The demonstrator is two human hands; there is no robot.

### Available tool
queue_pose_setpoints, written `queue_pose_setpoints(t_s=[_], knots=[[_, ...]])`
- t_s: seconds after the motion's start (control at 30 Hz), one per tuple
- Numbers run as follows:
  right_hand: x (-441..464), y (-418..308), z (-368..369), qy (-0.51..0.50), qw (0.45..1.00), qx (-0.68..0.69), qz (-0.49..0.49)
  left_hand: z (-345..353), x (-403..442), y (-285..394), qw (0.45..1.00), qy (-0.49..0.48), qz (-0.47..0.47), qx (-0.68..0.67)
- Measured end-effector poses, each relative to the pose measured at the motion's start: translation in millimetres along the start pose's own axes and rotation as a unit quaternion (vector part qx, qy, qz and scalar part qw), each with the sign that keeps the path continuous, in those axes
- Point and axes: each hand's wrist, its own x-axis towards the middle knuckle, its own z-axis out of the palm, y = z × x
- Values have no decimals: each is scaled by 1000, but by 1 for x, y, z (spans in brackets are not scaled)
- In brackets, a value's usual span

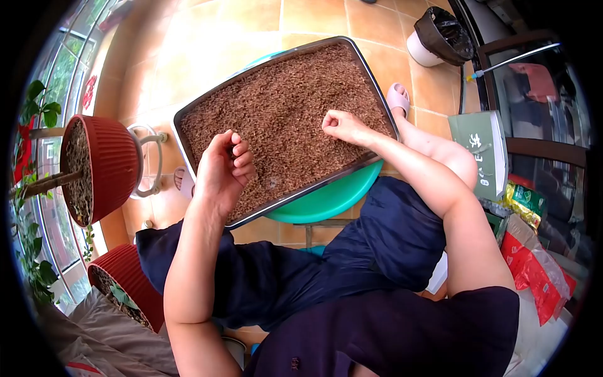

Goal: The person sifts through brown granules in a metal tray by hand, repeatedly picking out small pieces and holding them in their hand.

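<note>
A large dark-rimmed tray (295,190) is filled with brown, crumbly growing material (289,100) and rests on a round green stool or basin (320,200). My left hand (226,164) hovers over the tray's near left part, palm turned inward and fingers curled closed. Whatever may lie inside those fingers is hidden. Above the right half of the tray is my right hand (344,125), thumb and fingers pressed together in a pinch just over the brown surface. Anything in the pinch is too small or too covered to make out.
Two red ribbed plant pots (113,169) stand at the left by the window, the upper one on a white stand (154,160). At the right are a black-lined bin (427,50), a green book or box (474,151) and a red packet (534,270). My knees flank the tray's near side.
</note>
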Motion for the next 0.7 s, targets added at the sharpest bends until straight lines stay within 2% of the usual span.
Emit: queue_pose_setpoints(t_s=[0.03,0.07,0.1,0.23,0.3,0.4,0.53,0.6,0.63,0.7], knots=[[-7,-5,-3,20,999,-48,-11,3,0,-2,1000,3,-3,-4],[-13,-11,-4,56,986,-142,-61,6,1,-5,1000,6,-7,-8],[-17,-12,-3,69,976,-176,-104,7,2,-6,1000,6,-10,-4],[-18,-23,13,21,974,-200,-107,7,5,-11,1000,3,-19,21],[-12,-13,19,46,941,-278,-187,6,5,-12,999,4,-22,28],[-7,-13,20,20,950,-272,-149,3,5,-10,999,12,-25,25],[0,-16,5,24,986,-157,-49,3,2,-5,1000,14,-19,17],[-1,-14,-5,-40,998,19,42,2,3,-5,1000,12,-18,19],[-2,-15,-9,-76,985,128,92,2,3,-6,1000,11,-18,23],[-7,-22,-19,-136,957,239,89,2,4,-9,999,11,-19,41]])
